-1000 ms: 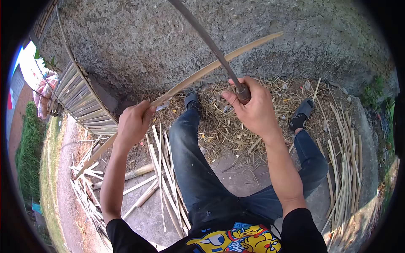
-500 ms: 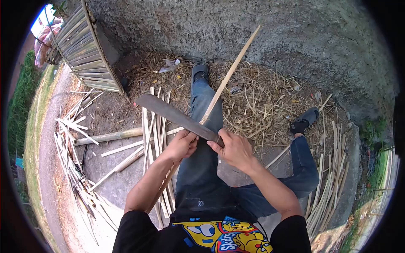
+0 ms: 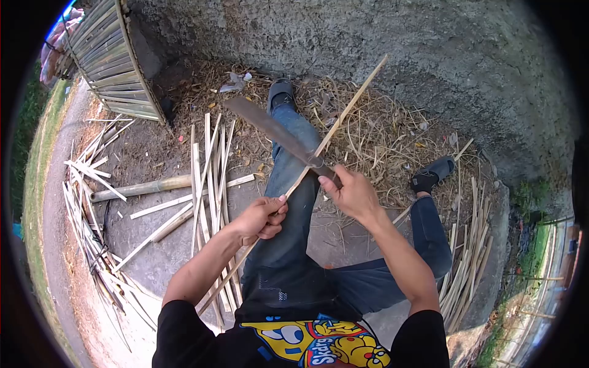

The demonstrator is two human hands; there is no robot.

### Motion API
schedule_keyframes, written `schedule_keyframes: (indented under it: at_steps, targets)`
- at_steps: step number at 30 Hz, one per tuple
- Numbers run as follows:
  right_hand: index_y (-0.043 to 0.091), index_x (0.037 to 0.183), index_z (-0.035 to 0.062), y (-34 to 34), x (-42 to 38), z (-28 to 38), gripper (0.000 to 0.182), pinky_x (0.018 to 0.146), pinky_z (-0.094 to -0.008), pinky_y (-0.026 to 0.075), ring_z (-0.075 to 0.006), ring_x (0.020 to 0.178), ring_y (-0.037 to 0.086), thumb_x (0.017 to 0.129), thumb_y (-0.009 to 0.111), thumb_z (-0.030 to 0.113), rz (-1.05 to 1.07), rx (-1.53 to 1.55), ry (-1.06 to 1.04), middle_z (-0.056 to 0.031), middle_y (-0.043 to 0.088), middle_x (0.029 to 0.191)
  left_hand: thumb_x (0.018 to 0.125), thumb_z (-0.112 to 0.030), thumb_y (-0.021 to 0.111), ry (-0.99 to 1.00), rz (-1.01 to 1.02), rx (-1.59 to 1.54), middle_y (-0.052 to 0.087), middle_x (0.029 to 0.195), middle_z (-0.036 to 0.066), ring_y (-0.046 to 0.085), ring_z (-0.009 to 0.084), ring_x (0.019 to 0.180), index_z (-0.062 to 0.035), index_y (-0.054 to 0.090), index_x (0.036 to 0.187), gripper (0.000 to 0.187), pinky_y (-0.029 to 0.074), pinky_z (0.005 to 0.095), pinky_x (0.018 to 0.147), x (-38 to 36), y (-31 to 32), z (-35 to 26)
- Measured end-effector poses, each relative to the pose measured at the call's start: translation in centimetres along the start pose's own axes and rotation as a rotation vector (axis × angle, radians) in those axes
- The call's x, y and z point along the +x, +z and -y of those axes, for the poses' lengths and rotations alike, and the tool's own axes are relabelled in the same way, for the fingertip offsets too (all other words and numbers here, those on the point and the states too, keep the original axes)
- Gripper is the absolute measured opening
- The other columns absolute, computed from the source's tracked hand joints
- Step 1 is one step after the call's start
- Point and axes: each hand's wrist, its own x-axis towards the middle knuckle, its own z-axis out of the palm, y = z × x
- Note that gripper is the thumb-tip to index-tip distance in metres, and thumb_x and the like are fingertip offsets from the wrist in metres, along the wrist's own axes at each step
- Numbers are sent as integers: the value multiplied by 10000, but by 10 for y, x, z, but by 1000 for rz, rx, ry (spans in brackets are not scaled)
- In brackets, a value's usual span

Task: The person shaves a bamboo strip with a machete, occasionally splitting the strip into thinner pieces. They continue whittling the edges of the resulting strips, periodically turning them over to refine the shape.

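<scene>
My right hand [image 3: 354,193] is closed around the handle of a machete [image 3: 268,127], whose broad dark blade points up and to the left. A long, thin bamboo strip [image 3: 353,104] runs diagonally across my thigh, and the lower part of the blade crosses it near the handle. My left hand [image 3: 262,219] grips this strip below the blade, fingers wrapped round it. The strip's lower end passes beneath my left forearm.
Split bamboo strips lie in piles at left [image 3: 86,214] and right [image 3: 469,264]. A bamboo pole [image 3: 144,188] rests on the ground. Shavings [image 3: 368,141] cover the soil before a rough wall [image 3: 343,37]. A slatted bamboo panel [image 3: 113,55] leans at the upper left.
My right hand has moved slightly right and the blade has shifted right and down along the strip. My left hand has moved lower, farther from the blade. The view has shifted a little.
</scene>
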Motion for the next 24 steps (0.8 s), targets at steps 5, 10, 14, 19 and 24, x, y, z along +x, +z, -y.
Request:
schedule_keyframes:
  at_steps: [5,10,14,19,24]
  targets:
    - [560,927,79,6,-13,11,546,582,-500,537,-385,674,685,962,501,621,-64,-192,-136,-164,625,668,1074,-392,445,-12,-32,10,265,566,-60,188,48,413,-138,427,790,380,117,249,373,-30,-11,5]
    - [674,1009,-2,-51,41,-169,547,576,-459,460,-352,587,605,1030,459,501,-167,-22,364,-164,625,646,1073,-358,462,-75,-113,243,273,551,-64,224,64,431,-109,461,740,415,162,253,398,-104,-49,22]
    - [648,912,3,-45,32,-143,535,605,-492,461,-383,639,628,1013,497,507,-268,-108,480,-191,619,648,1071,-316,477,-62,-163,326,274,540,-65,234,62,439,-94,483,744,395,170,257,409,-94,-39,10]
    - [580,849,32,-7,-19,-40,530,593,-487,509,-396,647,660,975,550,546,-152,186,252,-180,613,642,1081,-390,419,-49,-118,138,222,548,-64,191,61,422,-129,411,717,449,109,261,391,-55,-15,6]
    - [571,957,74,1,-40,-31,505,568,-479,503,-361,640,667,968,538,577,-147,-232,-135,-154,633,706,1075,-422,422,-168,-87,204,257,549,-49,206,69,415,-136,380,696,477,128,263,382,-59,-29,5]
